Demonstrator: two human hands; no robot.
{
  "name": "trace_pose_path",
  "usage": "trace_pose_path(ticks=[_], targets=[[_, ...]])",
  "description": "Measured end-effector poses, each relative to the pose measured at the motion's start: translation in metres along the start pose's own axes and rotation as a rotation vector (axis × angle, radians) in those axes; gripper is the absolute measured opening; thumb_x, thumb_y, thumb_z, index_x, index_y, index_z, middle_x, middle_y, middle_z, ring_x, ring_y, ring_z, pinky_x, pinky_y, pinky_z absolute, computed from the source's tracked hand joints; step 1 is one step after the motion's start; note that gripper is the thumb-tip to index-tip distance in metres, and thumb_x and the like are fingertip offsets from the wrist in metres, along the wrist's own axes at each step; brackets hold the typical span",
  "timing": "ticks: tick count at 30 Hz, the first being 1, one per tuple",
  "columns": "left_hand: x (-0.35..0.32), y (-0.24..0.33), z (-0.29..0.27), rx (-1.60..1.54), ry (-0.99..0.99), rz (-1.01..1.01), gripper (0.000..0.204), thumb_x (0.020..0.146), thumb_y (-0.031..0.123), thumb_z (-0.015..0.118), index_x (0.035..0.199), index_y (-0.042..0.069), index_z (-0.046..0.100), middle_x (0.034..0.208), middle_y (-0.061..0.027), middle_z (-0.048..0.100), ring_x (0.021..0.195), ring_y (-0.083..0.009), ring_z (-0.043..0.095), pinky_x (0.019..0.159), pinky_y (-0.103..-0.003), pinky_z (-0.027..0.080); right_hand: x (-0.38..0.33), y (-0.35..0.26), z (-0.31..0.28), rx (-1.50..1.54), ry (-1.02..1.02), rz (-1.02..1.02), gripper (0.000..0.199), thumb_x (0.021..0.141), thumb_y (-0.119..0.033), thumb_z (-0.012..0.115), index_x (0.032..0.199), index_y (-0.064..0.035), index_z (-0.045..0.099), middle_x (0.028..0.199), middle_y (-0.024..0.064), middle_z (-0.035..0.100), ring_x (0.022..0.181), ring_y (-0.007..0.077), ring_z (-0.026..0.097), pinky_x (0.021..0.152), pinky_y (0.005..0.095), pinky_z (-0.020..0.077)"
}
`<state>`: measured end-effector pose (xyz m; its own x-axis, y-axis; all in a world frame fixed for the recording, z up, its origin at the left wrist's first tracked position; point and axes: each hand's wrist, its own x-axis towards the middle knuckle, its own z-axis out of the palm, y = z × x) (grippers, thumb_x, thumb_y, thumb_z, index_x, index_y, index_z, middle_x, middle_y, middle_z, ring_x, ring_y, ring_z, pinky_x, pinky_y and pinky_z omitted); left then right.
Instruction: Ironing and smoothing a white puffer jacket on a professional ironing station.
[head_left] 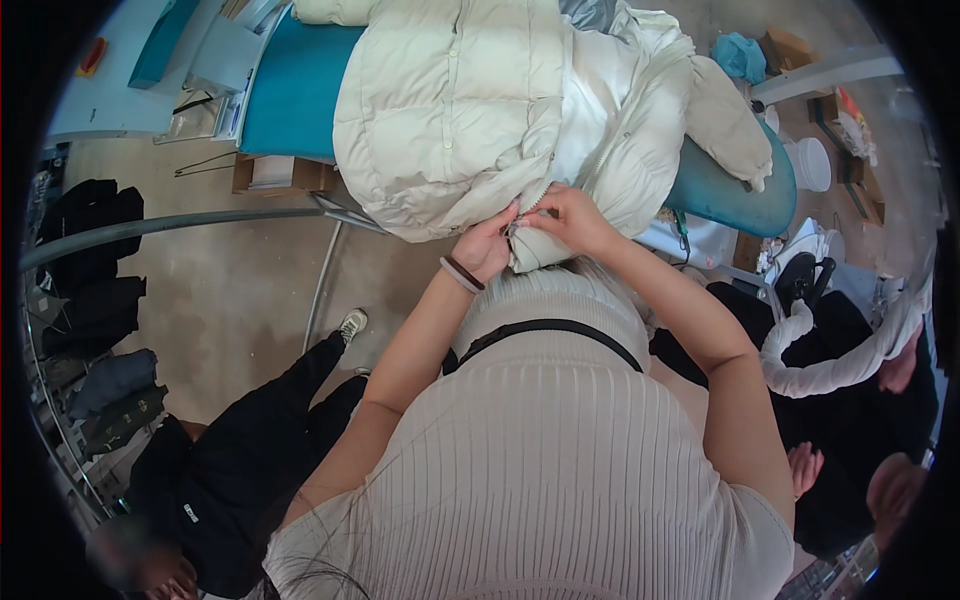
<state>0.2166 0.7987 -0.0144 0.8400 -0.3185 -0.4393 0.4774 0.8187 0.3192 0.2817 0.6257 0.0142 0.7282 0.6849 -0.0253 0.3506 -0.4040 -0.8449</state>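
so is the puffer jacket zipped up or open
Open: the cream puffer jacket shows white lining between its fronts; both hands pinch the zipper's bottom end.

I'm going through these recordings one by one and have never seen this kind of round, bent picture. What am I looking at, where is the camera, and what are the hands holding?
The one picture comes from a wide fisheye camera worn on a person's head, looking down, so edges bend near the rim. The ribbed cream top filling the lower half is the wearer's own body. Both bare forearms reach up to a cream puffer jacket lying on a teal padded board. The left hand, with bands on its wrist, and the right hand pinch the jacket's bottom edge at the zipper. Another person in black is at lower left; dark clothes hang at far left.
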Motion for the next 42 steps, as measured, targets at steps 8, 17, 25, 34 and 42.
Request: trace_pose_path(ticks=[8, 17, 25, 34, 42], targets=[[-0.001, 0.0, 0.004, -0.036, -0.046, -0.01, 0.031, 0.093, 0.011, 0.055, 0.124, 0.004, 0.053, 0.12, -0.0063, 0.059, 0.11, -0.0173, 0.055, 0.097, -0.033, 0.043, -0.008, -0.012, -0.003, -0.005, 0.13, -0.022, 0.019, 0.08, -0.024, 0.071, 0.085, -0.0058, 0.071, 0.077, 0.0089, 0.063, 0.079, 0.0269, 0.056, 0.069, 0.0354, 0.0449], [-0.006, -0.009, -0.013, 0.265, 0.079, 0.206, 0.03, 0.093, 0.01, 0.056, 0.123, 0.006, 0.054, 0.116, -0.0058, 0.061, 0.108, -0.0172, 0.057, 0.096, -0.033, 0.044, -0.012, -0.006, -0.014, 0.15, 0.123, 0.055, 0.017, 0.08, -0.022, 0.07, 0.085, -0.0056, 0.069, 0.079, 0.0065, 0.062, 0.078, 0.0239, 0.054, 0.071, 0.0338, 0.0429], [-0.019, -0.017, -0.02, 0.152, 0.28, 0.126, 0.021, 0.091, 0.01, 0.06, 0.112, 0.008, 0.06, 0.105, -0.0019, 0.065, 0.1, -0.0128, 0.06, 0.089, -0.03, 0.046, -0.016, -0.031, -0.007, -0.503, 0.128, -0.211, 0.028, 0.075, -0.032, 0.071, 0.088, -0.0093, 0.061, 0.08, 0.0052, 0.057, 0.084, 0.023, 0.054, 0.077, 0.0356, 0.0394], [-0.028, -0.02, -0.023, 0.072, 0.259, 0.035, 0.014, 0.091, 0.012, 0.059, 0.105, 0.011, 0.063, 0.097, 0.0022, 0.067, 0.09, -0.0092, 0.062, 0.081, -0.024, 0.047, -0.014, -0.02, 0.014, -0.76, 0.136, -0.362, 0.033, 0.08, -0.04, 0.063, 0.088, -0.0091, 0.055, 0.077, 0.0058, 0.053, 0.079, 0.0238, 0.052, 0.079, 0.0362, 0.0385], [-0.023, -0.024, -0.019, 0.128, 0.33, 0.056, 0.017, 0.092, 0.014, 0.06, 0.108, 0.01, 0.062, 0.101, 0.0008, 0.067, 0.089, -0.0096, 0.062, 0.078, -0.024, 0.049, -0.018, -0.028, 0.003, -0.734, 0.112, -0.431, 0.025, 0.083, -0.033, 0.06, 0.087, -0.0086, 0.055, 0.075, 0.0058, 0.053, 0.079, 0.0231, 0.054, 0.089, 0.038, 0.0395]])
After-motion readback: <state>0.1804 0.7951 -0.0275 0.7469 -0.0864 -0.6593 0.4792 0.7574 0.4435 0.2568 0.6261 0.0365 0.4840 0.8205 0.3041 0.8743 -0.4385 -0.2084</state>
